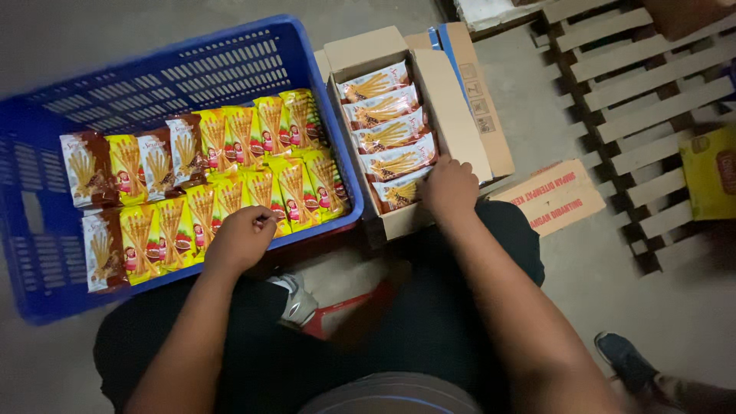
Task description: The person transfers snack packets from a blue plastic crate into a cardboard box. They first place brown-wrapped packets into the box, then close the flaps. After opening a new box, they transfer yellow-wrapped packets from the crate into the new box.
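A blue plastic crate [230, 57] lies in front of me, lined with two rows of snack packets, yellow [264, 126] and brown [84, 169]. My left hand [241, 238] rests at the crate's near rim, fingers curled on a yellow packet in the near row. To the right stands an open cardboard box [452, 115] holding a stack of white-and-brown snack packets [387, 130]. My right hand [448, 188] reaches into the box's near end, fingers on the nearest packet [395, 192].
A second cardboard flap [552, 195] lies on the concrete floor right of the box. A wooden pallet [636, 84] with a yellow package [709, 172] fills the upper right. A dark shoe [625, 360] shows at the lower right, a red object [345, 310] between my legs.
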